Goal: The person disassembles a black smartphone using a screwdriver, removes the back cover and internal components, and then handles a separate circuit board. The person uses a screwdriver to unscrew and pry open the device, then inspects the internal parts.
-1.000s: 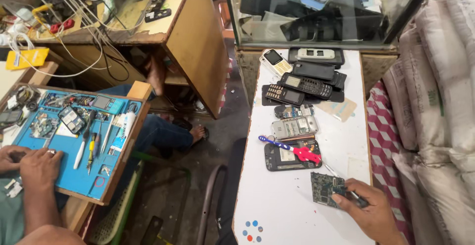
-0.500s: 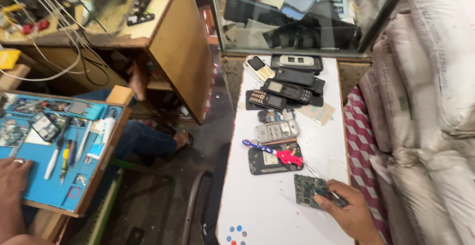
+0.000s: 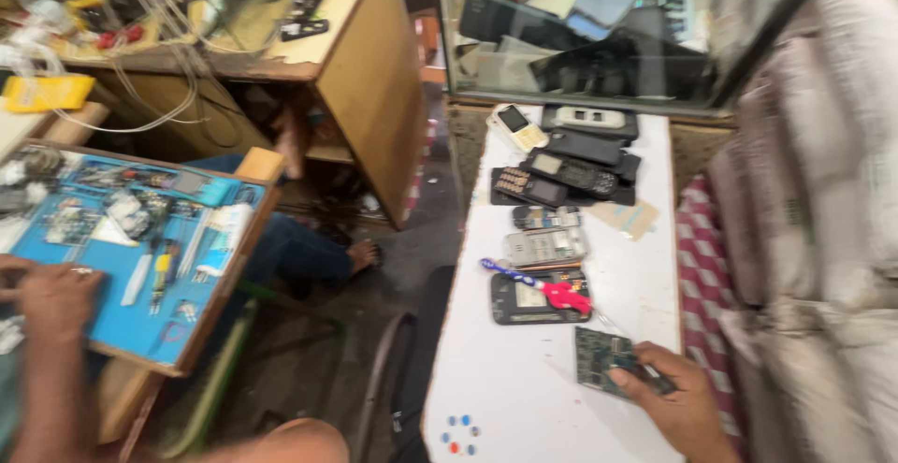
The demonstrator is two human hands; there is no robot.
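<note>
1. Head view, right side: the right hand (image 3: 678, 405) is seen at the near right of the long white table (image 3: 524, 388), its fingers closed on a dark green circuit board (image 3: 603, 360), which lies flat on the tabletop just near of an opened black phone body (image 3: 524, 299).
2. A screwdriver with a blue and red handle (image 3: 538, 285) is laid across that phone body.
3. Farther along the table, a silver keypad phone (image 3: 545, 246) and a cluster of dark old handsets (image 3: 561, 171) are noted, with a glass display case (image 3: 599, 28) at the far end.
4. Left side: the left hand (image 3: 56, 299) rests on a blue work mat (image 3: 122, 267) strewn with small tools and parts; whether anything is held cannot be told.
5. A wooden desk (image 3: 369, 79) stands at the far left.
</note>
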